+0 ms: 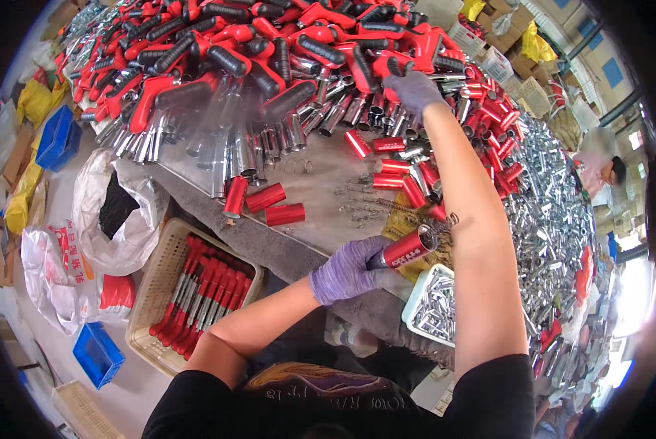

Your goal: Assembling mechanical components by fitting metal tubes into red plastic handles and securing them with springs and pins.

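Note:
My left hand (348, 271), in a purple-grey glove, is closed around a metal tube with a red sleeve (408, 249). A thin coil spring (445, 224) sticks out of the tube's far end. Farther off, my right hand (416, 94), gloved alike, reaches to the near edge of a heap of red handles with black ribbed grips (321, 50). Its fingers are curled at one red-and-black handle (392, 67), partly hidden. Loose red sleeves (266, 197) and a cluster of small springs (372, 208) lie on the table between my hands and the heap.
A cream basket (146, 307) of red-handled tools stands at the left. White sacks (119, 212) and blue bins (97, 355) lie beyond it. A pale tray (410, 316) of small metal parts sits under my right forearm. Loose silvery parts (547, 234) are piled at the right.

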The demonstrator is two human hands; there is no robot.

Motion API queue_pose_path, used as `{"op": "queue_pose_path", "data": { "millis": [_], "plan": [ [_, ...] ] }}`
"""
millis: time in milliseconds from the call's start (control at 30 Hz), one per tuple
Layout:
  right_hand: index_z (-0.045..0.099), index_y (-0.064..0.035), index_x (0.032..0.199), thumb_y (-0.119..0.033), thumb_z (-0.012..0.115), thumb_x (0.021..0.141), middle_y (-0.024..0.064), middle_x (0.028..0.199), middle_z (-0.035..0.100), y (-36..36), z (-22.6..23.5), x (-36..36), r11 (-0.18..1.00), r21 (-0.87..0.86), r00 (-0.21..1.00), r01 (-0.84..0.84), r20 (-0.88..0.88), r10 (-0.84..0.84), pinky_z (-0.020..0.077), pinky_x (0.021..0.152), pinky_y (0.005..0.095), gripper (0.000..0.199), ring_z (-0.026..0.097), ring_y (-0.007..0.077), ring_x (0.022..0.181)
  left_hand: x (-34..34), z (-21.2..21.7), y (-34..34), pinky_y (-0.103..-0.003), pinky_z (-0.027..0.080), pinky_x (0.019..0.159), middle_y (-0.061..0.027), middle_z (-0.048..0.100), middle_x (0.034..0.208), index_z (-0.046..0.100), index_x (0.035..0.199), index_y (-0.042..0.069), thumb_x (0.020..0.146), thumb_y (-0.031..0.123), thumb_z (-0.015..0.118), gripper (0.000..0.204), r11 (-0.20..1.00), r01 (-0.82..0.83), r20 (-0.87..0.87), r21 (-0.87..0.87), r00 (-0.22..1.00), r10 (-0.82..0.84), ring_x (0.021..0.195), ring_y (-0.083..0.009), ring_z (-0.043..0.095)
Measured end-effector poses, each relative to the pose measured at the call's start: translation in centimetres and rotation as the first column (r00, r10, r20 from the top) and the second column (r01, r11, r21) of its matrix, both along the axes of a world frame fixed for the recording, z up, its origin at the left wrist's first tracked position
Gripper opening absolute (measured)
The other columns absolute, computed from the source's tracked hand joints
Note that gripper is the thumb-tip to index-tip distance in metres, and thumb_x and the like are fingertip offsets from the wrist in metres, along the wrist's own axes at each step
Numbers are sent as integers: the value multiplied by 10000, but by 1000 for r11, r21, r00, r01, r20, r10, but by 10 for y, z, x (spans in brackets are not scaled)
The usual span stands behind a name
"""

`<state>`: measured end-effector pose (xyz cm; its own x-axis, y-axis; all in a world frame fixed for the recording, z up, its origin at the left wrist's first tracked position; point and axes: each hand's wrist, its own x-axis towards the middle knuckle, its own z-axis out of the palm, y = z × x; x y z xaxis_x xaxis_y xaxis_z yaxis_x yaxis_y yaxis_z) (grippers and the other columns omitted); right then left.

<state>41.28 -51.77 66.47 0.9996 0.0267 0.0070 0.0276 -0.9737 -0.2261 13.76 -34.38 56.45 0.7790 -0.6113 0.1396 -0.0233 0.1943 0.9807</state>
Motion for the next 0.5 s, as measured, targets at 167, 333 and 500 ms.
{"op": "queue_pose_path", "data": {
  "millis": [167, 333, 500],
  "plan": [
    [559, 26, 1089, -202, 512, 896, 121, 948, 629, -58, 11, -141, 129, 992, 1000, -4, 3, 4, 537, 692, 357, 302, 640, 216, 764, 0, -7, -1, -311, 446, 626, -69, 539, 705, 594, 1027, 26, 754, 398, 746, 485, 995, 11, 114, 96, 993, -22, 652, -142, 498],
    [426, 18, 1255, -119, 659, 724, 134, 1005, 598, -74, 50, -298, 71, 990, 992, -121, 119, 41, 528, 746, 381, 595, 624, 245, 846, -2, -17, -4, -305, 439, 596, -60, 530, 682, 605, 1000, 49, 720, 389, 773, 472, 991, -10, 260, 134, 965, -26, 621, -134, 489],
    [595, -38, 1047, -236, 819, 645, 70, 949, 625, -83, 109, -369, 861, 462, 974, -212, 168, 149, 506, 749, 320, 501, 633, 198, 816, -2, -25, -7, -297, 420, 584, -31, 483, 662, 601, 960, 61, 709, 348, 788, 424, 986, 77, 202, 150, 973, -107, 612, -136, 451]
  ]
}}
